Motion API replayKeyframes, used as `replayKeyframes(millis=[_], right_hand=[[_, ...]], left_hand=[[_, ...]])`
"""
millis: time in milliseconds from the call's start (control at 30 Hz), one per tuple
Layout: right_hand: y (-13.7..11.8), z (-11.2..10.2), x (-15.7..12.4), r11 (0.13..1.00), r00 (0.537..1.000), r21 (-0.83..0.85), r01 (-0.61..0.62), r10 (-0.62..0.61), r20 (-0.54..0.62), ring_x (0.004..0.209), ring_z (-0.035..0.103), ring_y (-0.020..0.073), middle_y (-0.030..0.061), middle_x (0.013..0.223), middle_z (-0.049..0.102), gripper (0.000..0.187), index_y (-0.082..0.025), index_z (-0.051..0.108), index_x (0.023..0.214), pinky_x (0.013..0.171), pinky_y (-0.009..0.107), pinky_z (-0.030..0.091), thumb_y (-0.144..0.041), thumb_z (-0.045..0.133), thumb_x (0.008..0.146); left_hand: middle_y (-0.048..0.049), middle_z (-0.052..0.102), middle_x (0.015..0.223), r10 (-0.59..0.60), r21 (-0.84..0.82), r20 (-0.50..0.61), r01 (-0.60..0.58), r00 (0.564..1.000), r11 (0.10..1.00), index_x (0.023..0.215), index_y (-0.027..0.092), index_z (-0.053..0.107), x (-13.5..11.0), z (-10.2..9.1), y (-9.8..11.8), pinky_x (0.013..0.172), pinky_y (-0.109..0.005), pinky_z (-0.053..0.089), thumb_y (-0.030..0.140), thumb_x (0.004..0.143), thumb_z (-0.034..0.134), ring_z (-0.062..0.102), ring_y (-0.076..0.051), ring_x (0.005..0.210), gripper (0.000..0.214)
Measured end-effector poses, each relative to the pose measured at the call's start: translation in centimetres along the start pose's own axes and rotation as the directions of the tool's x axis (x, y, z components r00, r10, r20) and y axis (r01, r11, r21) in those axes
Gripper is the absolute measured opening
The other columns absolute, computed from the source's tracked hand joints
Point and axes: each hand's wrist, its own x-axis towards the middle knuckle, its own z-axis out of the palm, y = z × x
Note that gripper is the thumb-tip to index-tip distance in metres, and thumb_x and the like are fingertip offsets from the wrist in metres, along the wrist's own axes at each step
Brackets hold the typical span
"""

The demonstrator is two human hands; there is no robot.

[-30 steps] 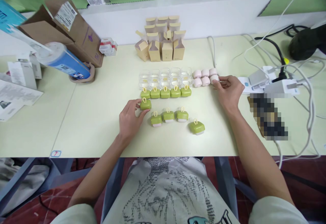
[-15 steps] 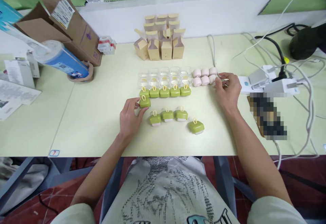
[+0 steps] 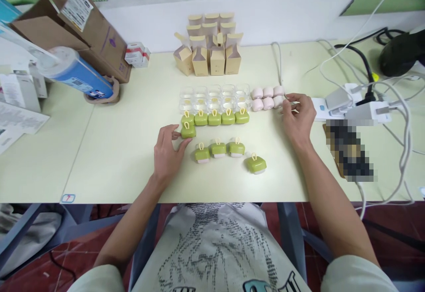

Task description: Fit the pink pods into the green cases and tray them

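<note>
My left hand (image 3: 170,150) has its thumb and fingers around a small glossy green case with a yellow loop (image 3: 188,131). That case sits just in front of the left end of a row of similar green cases (image 3: 214,118). Nearer to me stand three more green cases with pale bottoms (image 3: 218,149), and another one (image 3: 256,164) lies apart at their right. My right hand (image 3: 298,117) rests half curled, thumb and forefinger apart, by the right end of two rows of pale pink rounded pieces (image 3: 268,103). Its thumb is close to the nearest end piece.
Clear plastic cups (image 3: 214,99) stand in rows behind the green row. Several open cardboard boxes (image 3: 217,61) are at the wall. A power strip with chargers (image 3: 332,108), white cables and a phone (image 3: 348,150) lie right; a blue canister (image 3: 83,77) and large carton (image 3: 96,40) stand left.
My right thumb has eased slightly right, showing more of the end pink piece. My left hand stays at the same green case. The whole view has shifted a little.
</note>
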Motion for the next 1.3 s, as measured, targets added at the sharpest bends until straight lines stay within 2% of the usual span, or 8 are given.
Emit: replayKeyframes(millis=[333, 633, 767, 867, 967, 1033, 1167, 1300], right_hand=[[0.1, -0.2, 0.1, 0.996, 0.998, 0.069, -0.059, 0.059, -0.002, 0.080, 0.076, 0.0211, 0.0124, 0.123, 0.079, 0.026, -0.023, 0.072, 0.124, 0.074, 0.040, 0.062, -0.039, 0.066, 0.105], [0.6, -0.2, 0.4, 0.999, 0.999, -0.007, -0.032, 0.032, 0.012, 0.077, 0.073, 0.0206, 0.0108, 0.118, 0.080, 0.037, -0.023, 0.074, 0.127, 0.072, 0.040, 0.060, -0.046, 0.070, 0.099], [-4.1, -1.9, -0.9, 0.996, 0.994, -0.037, 0.084, -0.086, -0.066, 0.084, 0.075, 0.0212, 0.0098, 0.123, 0.080, 0.024, -0.025, 0.077, 0.117, 0.067, 0.037, 0.060, -0.041, 0.066, 0.103], [-11.2, -3.1, -4.3, 0.956, 0.956, 0.092, 0.279, -0.286, 0.067, 0.097, 0.079, 0.0235, 0.0070, 0.113, 0.083, 0.018, -0.029, 0.080, 0.117, 0.076, 0.038, 0.067, -0.036, 0.065, 0.112], [-18.0, -2.8, -8.3, 0.841, 0.814, 0.351, 0.413, -0.513, 0.272, 0.102, 0.082, 0.0253, 0.0092, 0.127, 0.082, 0.031, -0.030, 0.079, 0.137, 0.073, 0.039, 0.072, -0.043, 0.080, 0.109], [-20.6, -2.0, -10.0, 0.849, 0.819, 0.424, 0.316, -0.470, 0.330, 0.092, 0.083, 0.0214, 0.0075, 0.129, 0.082, 0.044, -0.031, 0.073, 0.149, 0.074, 0.038, 0.076, -0.045, 0.082, 0.108], [-21.1, -0.7, -11.0, 0.866, 0.870, 0.360, 0.347, -0.440, 0.221, 0.096, 0.085, 0.0237, 0.0076, 0.129, 0.082, 0.040, -0.034, 0.075, 0.149, 0.083, 0.043, 0.079, -0.037, 0.082, 0.109], [-19.2, -0.2, -11.7, 0.792, 0.778, 0.203, 0.576, -0.607, 0.161, 0.119, 0.085, 0.0324, 0.0117, 0.139, 0.083, 0.059, -0.037, 0.064, 0.165, 0.089, 0.050, 0.078, -0.015, 0.070, 0.112]], left_hand=[[-0.0165, 0.076, 0.137, 0.338, -0.095, 0.291, -0.324, 0.895, 0.941, 0.147, 0.021, 0.065, -2.1, -2.4, 4.2, 0.106, -0.046, 0.070, 0.024, 0.110, 0.077, 0.076, -0.031, 0.127, 0.040], [-0.0111, 0.081, 0.140, 0.139, -0.205, 0.201, -0.097, 0.970, 0.974, 0.128, 0.023, 0.073, -2.7, -1.8, 3.4, 0.101, -0.039, 0.072, 0.025, 0.107, 0.083, 0.082, -0.024, 0.122, 0.023], [-0.0104, 0.083, 0.138, -0.167, -0.350, 0.182, 0.222, 0.969, 0.910, 0.115, 0.022, 0.077, -2.8, -2.1, 3.2, 0.090, -0.034, 0.073, 0.036, 0.106, 0.084, 0.085, -0.022, 0.115, 0.018], [-0.0112, 0.084, 0.134, -0.324, -0.541, 0.209, 0.385, 0.923, 0.748, 0.110, 0.022, 0.078, -1.9, -2.4, 4.4, 0.094, -0.034, 0.074, 0.044, 0.104, 0.087, 0.085, -0.023, 0.122, 0.025], [-0.0121, 0.083, 0.138, -0.329, -0.663, 0.239, 0.401, 0.914, 0.632, 0.107, 0.022, 0.075, -0.3, -2.3, 6.5, 0.097, -0.036, 0.075, 0.046, 0.102, 0.089, 0.084, -0.023, 0.125, 0.028], [-0.0121, 0.082, 0.142, -0.301, -0.713, 0.209, 0.356, 0.930, 0.604, 0.108, 0.023, 0.072, 0.7, -2.0, 7.9, 0.101, -0.040, 0.075, 0.049, 0.103, 0.089, 0.084, -0.025, 0.129, 0.031], [-0.0122, 0.080, 0.145, -0.243, -0.749, 0.177, 0.291, 0.954, 0.596, 0.115, 0.024, 0.070, 1.5, -1.6, 9.6, 0.103, -0.042, 0.076, 0.050, 0.107, 0.083, 0.085, -0.025, 0.127, 0.030], [-0.0096, 0.085, 0.140, -0.086, -0.574, 0.114, 0.137, 0.990, 0.807, 0.138, 0.026, 0.075, 1.7, -1.9, 9.8, 0.098, -0.037, 0.078, 0.034, 0.108, 0.080, 0.086, -0.023, 0.121, 0.032]])
